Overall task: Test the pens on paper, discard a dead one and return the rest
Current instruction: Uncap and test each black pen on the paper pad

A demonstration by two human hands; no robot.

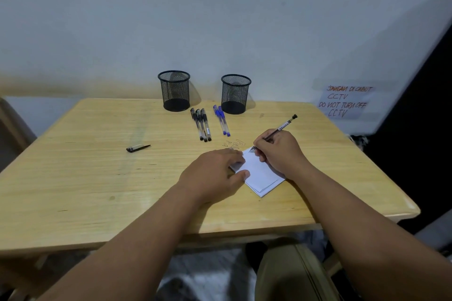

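The right hand [281, 151] grips a black pen [276, 133], tip on the far corner of the paper [259, 173]; the left hand's [215, 173] fingers [238, 157] press it flat to the table [97, 178]. So near the edge, a stroke could run off onto wood, or the cap [137, 148] could be forgotten. Five pens [209, 123] lie before two cups [174, 90].

Office: desk [97, 166], mesh pen cups [174, 90].
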